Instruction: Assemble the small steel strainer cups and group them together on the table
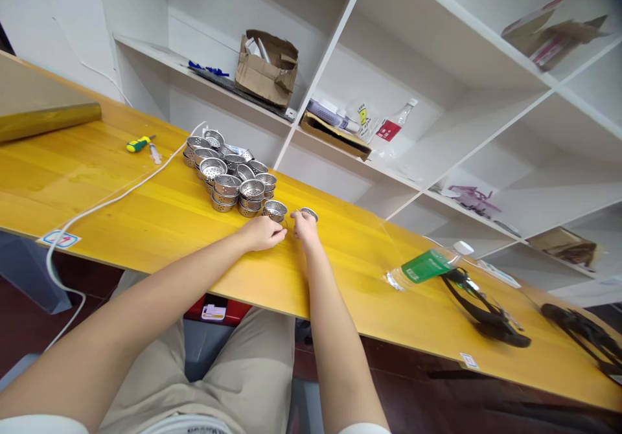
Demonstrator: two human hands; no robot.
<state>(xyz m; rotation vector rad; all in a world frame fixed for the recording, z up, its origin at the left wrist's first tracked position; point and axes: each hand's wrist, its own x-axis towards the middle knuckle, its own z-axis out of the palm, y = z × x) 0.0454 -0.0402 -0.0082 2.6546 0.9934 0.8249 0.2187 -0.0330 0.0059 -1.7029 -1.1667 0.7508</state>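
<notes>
Both my left hand (264, 233) and right hand (305, 226) curl fingers, grip indiscernible, near cups (226, 186) likely stacked to save space.

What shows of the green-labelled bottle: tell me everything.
The bottle is clear, seemingly plastic, with a white cap on and a green label bearing pale print. It appears to stand on the yellow table, right of the right hand. Whether it touches the black item beside it is unclear; no hand touches it.
</notes>
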